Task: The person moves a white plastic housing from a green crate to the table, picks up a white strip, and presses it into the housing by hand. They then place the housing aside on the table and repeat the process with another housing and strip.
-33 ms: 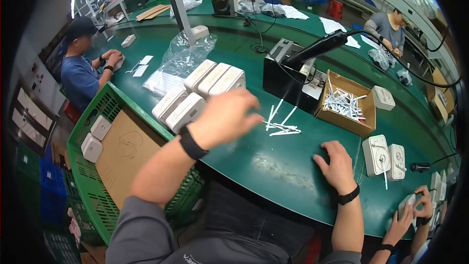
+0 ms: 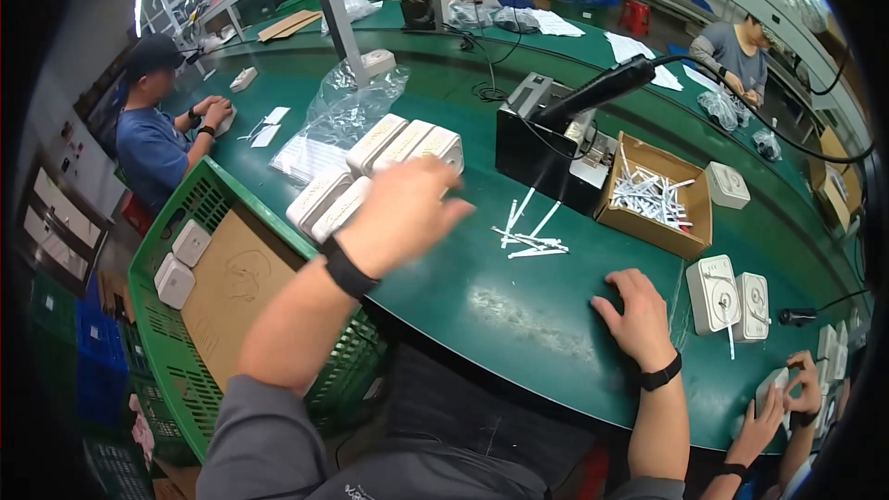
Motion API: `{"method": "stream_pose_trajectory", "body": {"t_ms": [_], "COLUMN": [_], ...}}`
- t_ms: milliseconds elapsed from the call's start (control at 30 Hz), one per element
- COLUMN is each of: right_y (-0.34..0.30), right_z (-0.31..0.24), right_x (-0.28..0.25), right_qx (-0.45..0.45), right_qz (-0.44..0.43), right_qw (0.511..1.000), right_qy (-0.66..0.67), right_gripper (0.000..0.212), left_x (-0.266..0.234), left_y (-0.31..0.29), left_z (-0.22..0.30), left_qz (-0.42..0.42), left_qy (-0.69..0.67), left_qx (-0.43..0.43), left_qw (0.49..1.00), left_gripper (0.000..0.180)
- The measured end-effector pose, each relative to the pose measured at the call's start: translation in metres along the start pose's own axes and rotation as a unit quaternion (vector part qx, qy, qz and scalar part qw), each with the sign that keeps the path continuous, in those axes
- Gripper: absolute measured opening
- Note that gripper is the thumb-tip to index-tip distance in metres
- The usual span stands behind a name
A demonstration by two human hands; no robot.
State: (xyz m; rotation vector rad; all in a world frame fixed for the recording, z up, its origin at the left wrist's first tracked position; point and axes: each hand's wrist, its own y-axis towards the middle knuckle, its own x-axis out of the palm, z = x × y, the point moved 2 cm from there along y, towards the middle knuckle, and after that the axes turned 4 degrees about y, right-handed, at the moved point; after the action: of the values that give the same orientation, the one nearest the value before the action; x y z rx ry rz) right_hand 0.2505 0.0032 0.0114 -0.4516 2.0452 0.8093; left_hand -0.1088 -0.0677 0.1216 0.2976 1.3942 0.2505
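Note:
My left hand (image 2: 407,208) hovers over the near left of the bench, thumb held apart from loosely bent fingers. It partly covers a group of white square devices (image 2: 433,146) with rounded corners. No object shows in its grasp. My right hand (image 2: 635,315) rests on the green tabletop with thumb and fingers apart, also holding nothing. Between and beyond the hands lie several loose white strips (image 2: 537,247). Right of my right hand, two white devices (image 2: 711,294) lie with coiled cords on top, one with a white strip hanging from it.
A cardboard box (image 2: 659,193) of white strips stands beside a black machine (image 2: 537,143). Left of the bench edge is a green crate (image 2: 153,352) with cardboard and two white devices. A co-worker's hands (image 2: 773,403) work at lower right. Clear plastic bags (image 2: 347,111) lie farther back.
My left hand has shifted slightly left and toward me, over the white devices. My right hand stays in place.

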Motion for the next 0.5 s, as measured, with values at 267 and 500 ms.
{"method": "stream_pose_trajectory", "body": {"t_ms": [267,500], "right_y": [-0.007,-0.008], "right_z": [0.007,0.017], "right_x": [-0.009,-0.006], "right_qx": [0.043,0.079], "right_qz": [-0.007,-0.007], "right_qw": [0.996,0.993], "right_qy": [0.073,0.083], "right_gripper": [0.031,0.030], "left_x": [-0.016,-0.021], "left_y": [-0.055,-0.086], "left_z": [-0.098,-0.019], "left_qz": [-0.106,0.003], "left_qy": [0.210,0.163], "left_qx": [-0.193,0.017], "left_qw": [0.953,0.986], "left_gripper": [0.059,0.058]}}
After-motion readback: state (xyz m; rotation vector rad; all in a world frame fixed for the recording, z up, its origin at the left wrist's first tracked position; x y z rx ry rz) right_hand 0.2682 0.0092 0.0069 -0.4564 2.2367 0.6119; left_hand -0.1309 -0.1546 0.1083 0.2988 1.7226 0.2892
